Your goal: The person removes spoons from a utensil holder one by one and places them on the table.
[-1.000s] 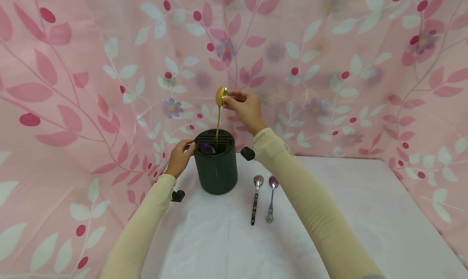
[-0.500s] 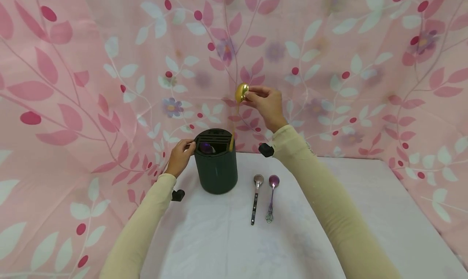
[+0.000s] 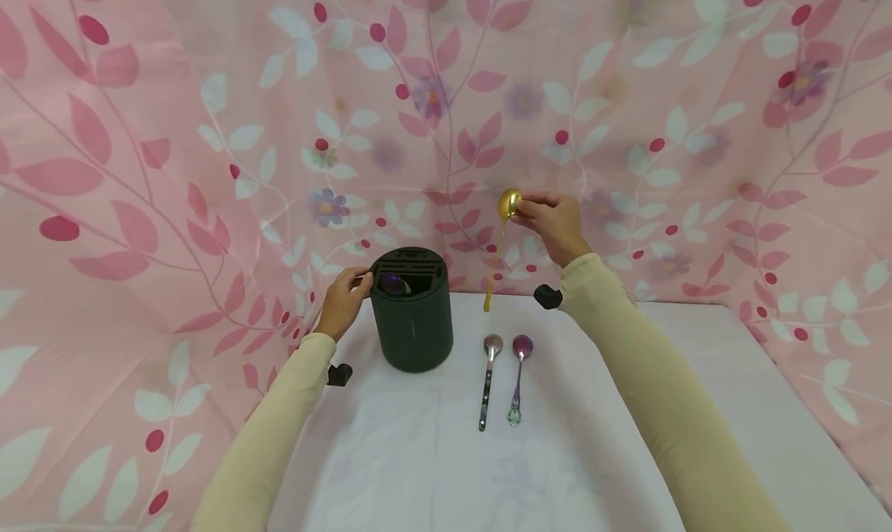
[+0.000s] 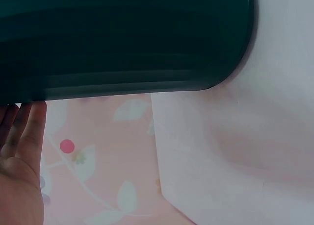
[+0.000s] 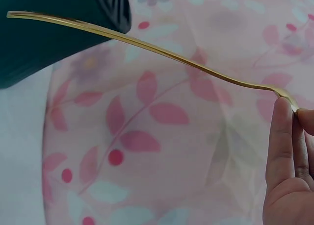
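My right hand [image 3: 556, 226] pinches a gold spoon [image 3: 509, 204] by its bowl, with the long thin handle hanging down. In the right wrist view the spoon's handle [image 5: 162, 50] stretches toward the upper left from the fingertips. A dark green utensil holder [image 3: 414, 331] with a slotted top stands upright on the table, and a purple spoon's bowl [image 3: 393, 284] shows in its larger opening. My left hand [image 3: 343, 300] touches the holder's left side near the rim. Straight fingers [image 4: 32, 129] lie against the holder's wall in the left wrist view; their tips are partly hidden.
On the white-covered table [image 3: 418, 454] lie a silver spoon with a dark dotted handle [image 3: 486, 385] and a purple spoon with an ornate clear end [image 3: 519, 373], side by side right of the holder. Pink leaf-patterned cloth [image 3: 627, 90] hangs behind.
My right hand has drawn the gold spoon up out of the holder and carried it right, then somewhat lower. The left hand and the holder have stayed in place.
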`<state>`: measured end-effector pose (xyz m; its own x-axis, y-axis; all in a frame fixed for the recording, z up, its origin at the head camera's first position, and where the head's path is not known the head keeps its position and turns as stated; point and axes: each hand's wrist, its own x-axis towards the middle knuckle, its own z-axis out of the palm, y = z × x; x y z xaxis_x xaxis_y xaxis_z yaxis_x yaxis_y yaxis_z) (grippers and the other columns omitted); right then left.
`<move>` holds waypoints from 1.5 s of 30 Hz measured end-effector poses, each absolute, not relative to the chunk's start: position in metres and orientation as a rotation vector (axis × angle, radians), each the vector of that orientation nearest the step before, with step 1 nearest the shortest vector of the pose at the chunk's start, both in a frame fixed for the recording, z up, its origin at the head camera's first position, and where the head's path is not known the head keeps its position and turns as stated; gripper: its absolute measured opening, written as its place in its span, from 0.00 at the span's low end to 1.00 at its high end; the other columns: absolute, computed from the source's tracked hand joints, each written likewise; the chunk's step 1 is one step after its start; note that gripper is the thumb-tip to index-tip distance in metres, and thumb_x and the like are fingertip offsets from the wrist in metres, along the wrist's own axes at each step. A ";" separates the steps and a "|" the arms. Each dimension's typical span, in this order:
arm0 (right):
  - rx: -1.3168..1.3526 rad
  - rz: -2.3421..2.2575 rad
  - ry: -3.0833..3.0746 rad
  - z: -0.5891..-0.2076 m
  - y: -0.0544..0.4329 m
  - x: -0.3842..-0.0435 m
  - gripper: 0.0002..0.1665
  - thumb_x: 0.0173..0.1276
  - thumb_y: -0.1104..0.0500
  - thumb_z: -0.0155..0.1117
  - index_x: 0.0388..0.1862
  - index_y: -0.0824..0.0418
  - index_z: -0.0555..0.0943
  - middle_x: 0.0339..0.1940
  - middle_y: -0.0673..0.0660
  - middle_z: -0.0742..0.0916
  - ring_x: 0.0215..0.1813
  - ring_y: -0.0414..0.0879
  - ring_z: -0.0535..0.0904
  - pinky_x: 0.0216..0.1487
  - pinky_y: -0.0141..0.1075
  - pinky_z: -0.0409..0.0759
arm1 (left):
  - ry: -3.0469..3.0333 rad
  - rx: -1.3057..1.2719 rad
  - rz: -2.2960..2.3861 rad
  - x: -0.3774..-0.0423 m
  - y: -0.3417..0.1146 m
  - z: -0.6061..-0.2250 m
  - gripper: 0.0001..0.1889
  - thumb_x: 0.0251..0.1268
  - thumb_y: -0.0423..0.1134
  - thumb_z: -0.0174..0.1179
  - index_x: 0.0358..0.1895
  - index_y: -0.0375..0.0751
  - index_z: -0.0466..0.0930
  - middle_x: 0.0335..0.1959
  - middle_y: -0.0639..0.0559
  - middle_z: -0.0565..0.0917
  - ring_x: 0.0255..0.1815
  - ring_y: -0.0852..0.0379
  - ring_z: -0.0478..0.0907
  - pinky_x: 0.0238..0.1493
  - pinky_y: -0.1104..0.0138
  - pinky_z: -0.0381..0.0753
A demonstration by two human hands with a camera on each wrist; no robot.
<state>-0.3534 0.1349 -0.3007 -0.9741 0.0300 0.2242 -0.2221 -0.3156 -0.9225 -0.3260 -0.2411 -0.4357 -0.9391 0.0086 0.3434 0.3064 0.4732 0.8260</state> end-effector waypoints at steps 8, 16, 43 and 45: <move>0.041 2.470 -1.805 -0.344 0.165 -0.357 0.19 0.65 0.71 0.64 0.52 0.82 0.77 0.42 0.66 0.85 0.38 0.50 0.86 0.44 0.37 0.84 | -2.450 -0.266 -1.447 -0.327 -0.239 -0.436 0.23 0.73 0.55 0.52 0.58 0.41 0.75 0.57 0.48 0.76 0.57 0.51 0.77 0.58 0.56 0.77; -0.079 2.550 -1.882 -0.378 0.190 -0.360 0.23 0.66 0.73 0.61 0.58 0.84 0.71 0.37 0.61 0.87 0.40 0.49 0.87 0.48 0.36 0.82 | -2.441 -0.281 -1.455 -0.327 -0.240 -0.436 0.23 0.74 0.54 0.52 0.59 0.40 0.75 0.57 0.46 0.76 0.57 0.50 0.77 0.58 0.55 0.77; -0.586 2.613 -1.956 -0.492 0.237 -0.341 0.19 0.64 0.72 0.64 0.54 0.76 0.75 0.35 0.59 0.87 0.38 0.48 0.86 0.46 0.36 0.83 | -2.432 -0.226 -1.490 -0.323 -0.238 -0.435 0.23 0.74 0.52 0.51 0.59 0.37 0.75 0.57 0.45 0.76 0.59 0.48 0.76 0.59 0.55 0.76; -0.608 2.615 -1.962 -0.498 0.238 -0.341 0.21 0.63 0.72 0.64 0.55 0.76 0.75 0.35 0.59 0.87 0.38 0.47 0.86 0.46 0.36 0.83 | -2.433 -0.228 -1.490 -0.323 -0.239 -0.435 0.24 0.74 0.53 0.51 0.59 0.37 0.75 0.57 0.45 0.76 0.59 0.48 0.76 0.59 0.55 0.76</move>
